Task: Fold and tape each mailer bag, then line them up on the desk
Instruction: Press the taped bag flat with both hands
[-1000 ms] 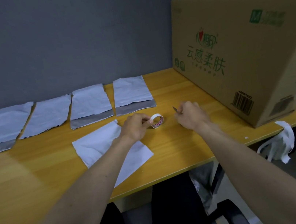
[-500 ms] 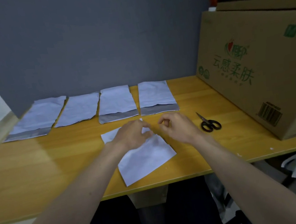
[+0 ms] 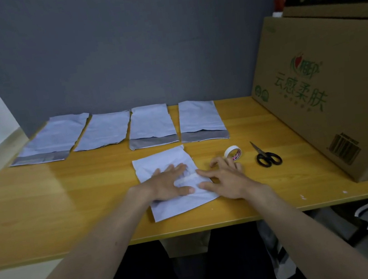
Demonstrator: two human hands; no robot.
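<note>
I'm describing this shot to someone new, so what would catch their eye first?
Probably both hands pressing flat on a white mailer bag at the desk's near edge: left hand, right hand. Behind it, four mailer bags lie in a row along the grey wall. A big cardboard box fills the right side, with tape roll and scissors before it.

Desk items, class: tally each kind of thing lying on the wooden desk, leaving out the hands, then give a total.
Mailer bags: 5, four in the back row and one under the hands
Tape roll: 1
Scissors: 1
Cardboard box: 1
Total: 8
</note>
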